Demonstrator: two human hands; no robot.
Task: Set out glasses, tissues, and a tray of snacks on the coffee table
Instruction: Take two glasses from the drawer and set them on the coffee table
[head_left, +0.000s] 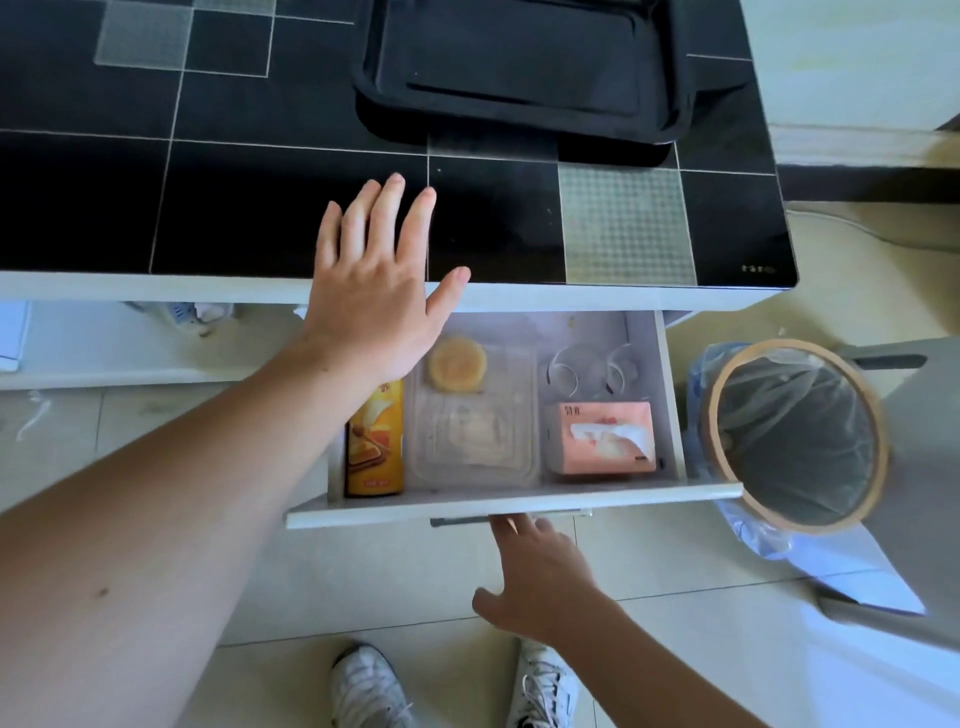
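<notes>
Hovering flat-fingered, left hand (371, 296) sits above drawer (514, 501); glasses (592, 370) lie right; right hand (540, 577) fingers at handle (467, 521), grip unclear.

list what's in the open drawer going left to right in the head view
orange snack can → clear plastic container holding a round cake → pink tissue pack, with two glasses behind it.

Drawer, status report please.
Left hand open above coffee table. Right hand on drawer handle. Drawer open; nothing blocking.
</notes>
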